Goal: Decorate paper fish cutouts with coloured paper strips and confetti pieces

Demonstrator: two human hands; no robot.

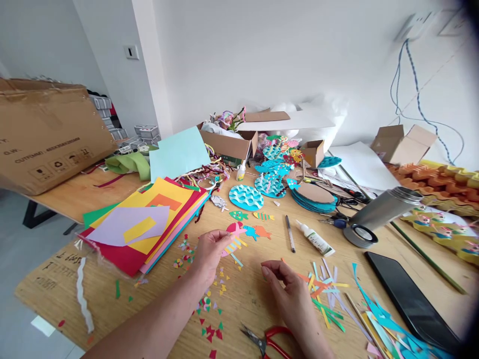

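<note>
On a wooden table point(254, 299), a person's left hand point(210, 252) pinches a pink paper fish point(234, 243) banded with yellow and blue strips, near the centre of the view. The right hand point(286, 286), at 4 o'clock from the fish, is well apart from it, fingers curled toward the thumb; whether they hold anything small cannot be told. Strip ends jut from the fish between 3 and 5 o'clock, so a brushing finger could bend or peel them, and too hard a pinch might crease the paper. Red-handled scissors point(265, 341) lie toward 5 o'clock beside the right wrist, tips pointing to 10; a carelessly lowered hand could meet them. Loose paper strips point(329, 286) at 4 o'clock, beyond the right hand, and red paper scraps point(210, 333) toward 6 would scatter easily if swept. A glue bottle point(316, 238) lies on its side at 3 o'clock; if uncapped, it could leak.
</note>
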